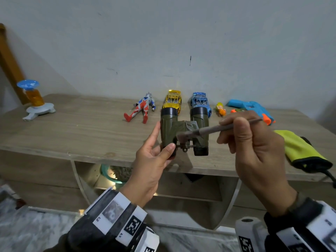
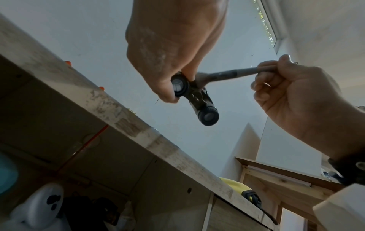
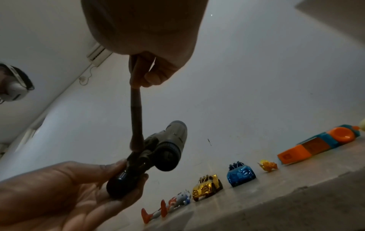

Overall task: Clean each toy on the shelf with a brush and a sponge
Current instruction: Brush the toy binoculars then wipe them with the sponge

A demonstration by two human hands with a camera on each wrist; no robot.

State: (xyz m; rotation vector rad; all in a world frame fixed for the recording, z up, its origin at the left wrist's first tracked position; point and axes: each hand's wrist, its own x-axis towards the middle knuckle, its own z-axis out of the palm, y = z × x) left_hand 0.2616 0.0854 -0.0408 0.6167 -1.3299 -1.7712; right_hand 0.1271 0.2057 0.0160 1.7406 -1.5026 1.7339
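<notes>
1. Left wrist view only: binoculars' (image 2: 194,97) eyepiece lenses, seen from beneath.
2. Left hand (image 1: 151,160): raised above shelf (image 1: 72,128), thumb and fingers gripping one barrel.
3. Right hand (image 1: 254,148): fingers pinching brush (image 1: 214,129), bristles on hinge.

**Binoculars under the brush, other toys in a row**

Olive-green toy binoculars (image 1: 184,132) are held above the shelf (image 1: 72,131), barrels pointing to 12 o'clock. A thin brush (image 1: 214,128) enters from 3 o'clock, bristles on their central hinge. At 12 o'clock lie a figure (image 1: 141,109), gold car (image 1: 172,101), blue car (image 1: 200,102) and blue toy gun (image 1: 252,108).
</notes>
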